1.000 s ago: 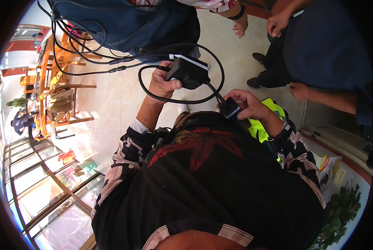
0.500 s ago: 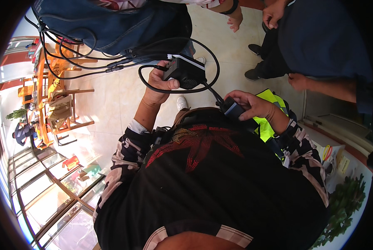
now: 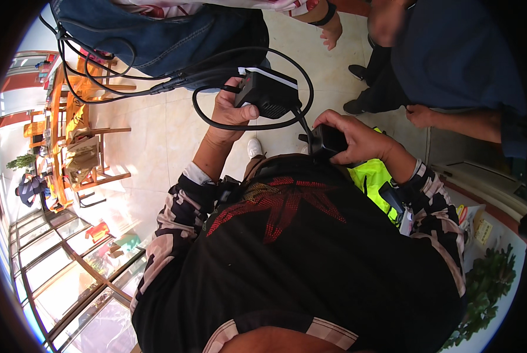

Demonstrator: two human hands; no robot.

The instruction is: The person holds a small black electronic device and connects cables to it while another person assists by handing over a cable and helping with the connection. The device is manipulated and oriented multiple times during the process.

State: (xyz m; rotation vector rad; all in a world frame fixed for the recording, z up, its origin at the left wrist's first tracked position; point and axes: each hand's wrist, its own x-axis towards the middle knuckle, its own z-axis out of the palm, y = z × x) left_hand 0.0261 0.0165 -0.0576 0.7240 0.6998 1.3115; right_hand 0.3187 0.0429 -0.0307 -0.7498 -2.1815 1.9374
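Observation:
In my left hand (image 3: 231, 115) is a black boxy device (image 3: 269, 94) with vent slots and a white strip along its top edge. My fingers wrap its left end, the thumb lying on the near side. A black cable (image 3: 307, 88) loops out around the device. My right hand (image 3: 360, 138) grips a smaller black block (image 3: 332, 142), close to my waist. A short cable runs between the two black things. Beneath my right forearm hangs a bright yellow vest (image 3: 372, 179).
A person in blue jeans (image 3: 169, 44) stands close ahead, with several black cables (image 3: 157, 88) alongside. Another person in dark clothes (image 3: 446, 59) stands at the right. Wooden tables and chairs (image 3: 75, 135) are at the left. A leafy plant (image 3: 490, 288) is at the lower right.
The smaller block has turned in my right hand, so its bluish face no longer shows. My left hand and the boxy device have shifted slightly right and up.

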